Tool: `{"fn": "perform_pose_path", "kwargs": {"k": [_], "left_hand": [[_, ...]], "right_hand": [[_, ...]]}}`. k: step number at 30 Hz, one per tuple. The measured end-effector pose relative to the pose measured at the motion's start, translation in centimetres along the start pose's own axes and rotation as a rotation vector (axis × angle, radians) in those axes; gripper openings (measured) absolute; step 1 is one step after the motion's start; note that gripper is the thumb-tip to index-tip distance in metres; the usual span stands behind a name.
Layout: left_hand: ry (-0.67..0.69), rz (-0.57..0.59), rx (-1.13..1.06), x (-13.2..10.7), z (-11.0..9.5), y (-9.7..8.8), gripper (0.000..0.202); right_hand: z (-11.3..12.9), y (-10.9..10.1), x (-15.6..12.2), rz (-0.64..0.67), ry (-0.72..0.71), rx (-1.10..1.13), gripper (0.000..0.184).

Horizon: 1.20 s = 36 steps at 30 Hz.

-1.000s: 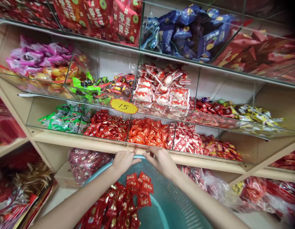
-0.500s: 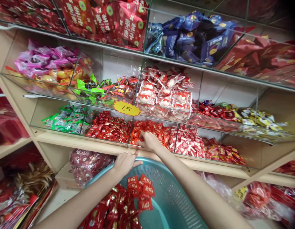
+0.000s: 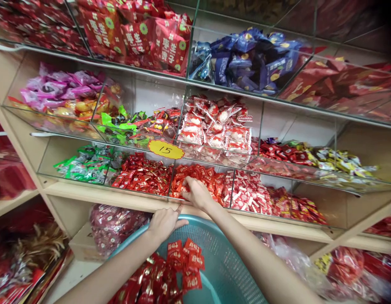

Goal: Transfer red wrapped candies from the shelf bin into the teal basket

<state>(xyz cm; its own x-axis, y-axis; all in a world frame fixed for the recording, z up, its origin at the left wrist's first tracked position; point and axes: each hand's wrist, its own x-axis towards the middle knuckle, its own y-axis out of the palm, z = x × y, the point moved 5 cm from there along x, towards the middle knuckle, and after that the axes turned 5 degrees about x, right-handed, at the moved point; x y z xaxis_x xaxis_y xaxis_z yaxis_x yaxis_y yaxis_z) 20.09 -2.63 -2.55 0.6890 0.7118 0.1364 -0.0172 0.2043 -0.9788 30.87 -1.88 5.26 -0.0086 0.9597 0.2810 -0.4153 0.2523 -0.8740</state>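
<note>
My right hand [image 3: 198, 194] reaches over the front pane of a bottom-row bin and curls its fingers on small red-wrapped candies [image 3: 211, 177]. What lies under those fingers is mostly hidden. Below and to the left, my left hand [image 3: 165, 221] grips the far rim of a teal plastic basket [image 3: 236, 257], its thumb stretched along the inner side. Inside the basket lie darker red shiny packets [image 3: 147, 280] on the left. Beside them is a smaller group of bright red candy packets [image 3: 190, 261] with pale lettering.
Clear-fronted shelf bins hold green-wrapped candies [image 3: 84, 162], red-and-white candies [image 3: 250, 190] and blue packets [image 3: 246, 59]. A yellow price tag [image 3: 166, 149] reads 15. Under the wooden shelf edge [image 3: 119, 198] stand a bagged dark red bundle [image 3: 116, 228] and a cardboard box [image 3: 84, 245].
The shelves sit slightly lower in the picture, as the view has tilted up a little. My right hand stays at the red candies and my left hand stays on the basket rim.
</note>
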Motion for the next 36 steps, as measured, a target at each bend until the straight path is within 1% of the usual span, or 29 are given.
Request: {"fn": "perform_pose_path", "kwargs": {"k": [3, 5, 6, 7, 9, 10, 12, 14, 17, 20, 23, 28, 33, 36], "left_hand": [[-0.003, -0.004, -0.009, 0.0, 0.0, -0.1, 0.063], [-0.006, -0.004, -0.008, 0.0, 0.0, 0.0, 0.063], [-0.007, -0.004, -0.004, 0.0, 0.0, 0.0, 0.062], [-0.007, -0.004, -0.001, 0.0, 0.0, 0.0, 0.062], [-0.007, -0.003, 0.0, -0.1, 0.0, 0.1, 0.062], [-0.006, 0.001, -0.003, -0.1, 0.0, 0.1, 0.061], [-0.009, 0.02, -0.011, -0.2, 0.0, 0.1, 0.058], [-0.011, 0.041, -0.015, -0.2, 0.0, 0.1, 0.057], [-0.017, 0.031, -0.005, -0.1, 0.0, 0.2, 0.06], [-0.02, 0.0, 0.003, 0.0, 0.0, 0.2, 0.061], [-0.014, 0.003, -0.005, 0.0, -0.1, 0.1, 0.061], [-0.01, 0.01, -0.006, -0.1, -0.1, -0.2, 0.062], [-0.013, 0.012, -0.008, 0.0, -0.1, 0.1, 0.062], [-0.012, 0.019, -0.003, 0.0, -0.1, 0.2, 0.062]], "right_hand": [[0.0, -0.8, -0.6, -0.106, -0.05, 0.216, 0.035], [-0.1, -1.4, -1.3, -0.155, -0.025, 0.473, 0.039], [-0.2, -1.5, -1.8, -0.159, 0.026, 0.643, 0.038], [-0.4, -1.4, -2.4, -0.144, 0.096, 0.828, 0.035], [-0.5, -0.7, -4.2, -0.066, 0.255, 1.163, 0.031], [-0.4, -0.2, -5.2, -0.012, 0.319, 1.281, 0.031], [-0.5, 1.0, -7.5, 0.085, 0.406, 1.398, 0.033], [-0.9, 2.5, -9.5, 0.158, 0.469, 1.42, 0.034], [-2.1, 4.8, -11.7, 0.243, 0.569, 1.355, 0.037], [-3.4, 6.6, -12.6, 0.26, 0.611, 1.235, 0.041], [-4.2, 7.6, -12.7, 0.247, 0.617, 1.179, 0.043], [-4.8, 8.5, -12.4, 0.192, 0.612, 1.146, 0.042], [-4.6, 8.7, -12.5, 0.189, 0.622, 1.15, 0.039], [-4.6, 8.6, -12.4, 0.181, 0.563, 1.062, 0.032]]}}
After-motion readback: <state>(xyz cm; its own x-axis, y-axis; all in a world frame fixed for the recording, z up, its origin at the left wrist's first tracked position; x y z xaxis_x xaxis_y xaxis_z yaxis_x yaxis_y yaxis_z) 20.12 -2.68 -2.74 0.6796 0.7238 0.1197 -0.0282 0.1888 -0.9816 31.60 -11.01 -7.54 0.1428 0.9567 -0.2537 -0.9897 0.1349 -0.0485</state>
